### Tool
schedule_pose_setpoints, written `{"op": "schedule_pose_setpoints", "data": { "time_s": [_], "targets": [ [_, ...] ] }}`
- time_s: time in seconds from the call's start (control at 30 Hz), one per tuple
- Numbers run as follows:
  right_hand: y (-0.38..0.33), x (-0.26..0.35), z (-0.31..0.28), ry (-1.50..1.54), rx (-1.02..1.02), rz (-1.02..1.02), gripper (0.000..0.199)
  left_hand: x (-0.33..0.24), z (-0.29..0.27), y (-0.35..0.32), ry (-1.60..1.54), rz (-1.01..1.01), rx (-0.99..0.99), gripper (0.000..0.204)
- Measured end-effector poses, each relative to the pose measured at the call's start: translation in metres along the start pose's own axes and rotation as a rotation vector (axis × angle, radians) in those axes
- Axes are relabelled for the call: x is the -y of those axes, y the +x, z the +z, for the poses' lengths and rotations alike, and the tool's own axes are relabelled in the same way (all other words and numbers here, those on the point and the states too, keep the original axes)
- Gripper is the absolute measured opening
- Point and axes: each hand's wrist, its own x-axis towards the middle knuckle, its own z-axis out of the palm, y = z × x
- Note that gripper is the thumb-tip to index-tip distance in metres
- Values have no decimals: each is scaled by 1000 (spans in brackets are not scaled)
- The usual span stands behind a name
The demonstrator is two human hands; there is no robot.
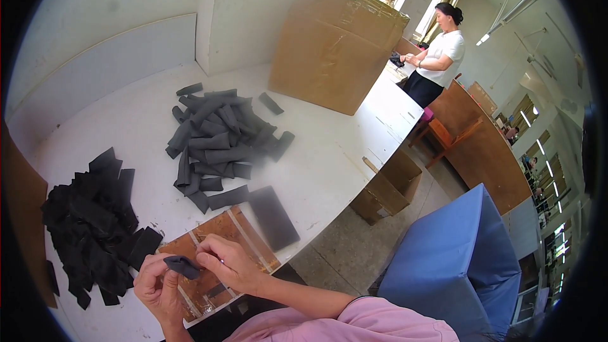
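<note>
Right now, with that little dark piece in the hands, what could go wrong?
The dark piece might slip, since the left hand pinches it only by the fingers, with the right hand close beside it.
The flat dark panel lies near the edge of the white table, so a bump from the right forearm could perhaps knock it off.
The left pile and the farther pile are both dark, so stray pieces might get mixed up.

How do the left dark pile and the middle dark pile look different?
The left pile looks blacker; the middle pile looks greyer. The left pile has mostly flat strips; the middle pile has tube-like pieces. Both are jumbled heaps on the white table.
</note>
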Motion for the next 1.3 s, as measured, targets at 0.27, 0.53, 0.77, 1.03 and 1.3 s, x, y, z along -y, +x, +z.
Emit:
{"op": "schedule_pose_setpoints", "data": {
  "time_s": [0.27,0.53,0.77,1.03,1.3],
  "targets": [
    [4,34,10,-489,49,-440,38,0,2,-3,-131,4,-132,12],
    [12,10,10,-694,146,-488,15,15,-9,-17,-147,-123,-195,6],
    [17,10,0,-592,209,-423,13,4,1,5,-524,-373,116,39],
    [12,-21,3,-339,281,-406,17,-2,3,15,-183,-314,312,11],
    [11,-13,7,-344,246,-302,10,-13,14,10,-262,-173,136,17]
  ]
}}
